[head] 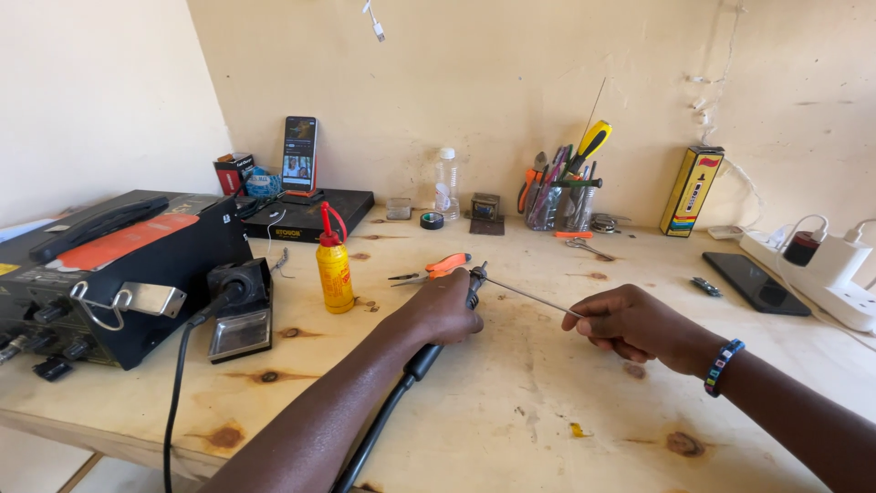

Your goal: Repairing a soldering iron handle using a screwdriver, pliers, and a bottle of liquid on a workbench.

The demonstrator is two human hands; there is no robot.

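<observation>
Head view shows the left hand (444,310) clenched around a soldering iron (470,285) while right-hand fingers (598,325) pinch its thin metal tip (529,295) above the desk (511,411).

The soldering iron (436,338) is a black stick with a thick black cord. It is held up a little above the middle of the wooden surface (511,411), with its tip pointing away toward the back edge. Its cord hangs down over the front edge. The thin metal rod (529,294) is long, straight and silver. It slants from the iron's tip down to the right, also above the middle.
</observation>
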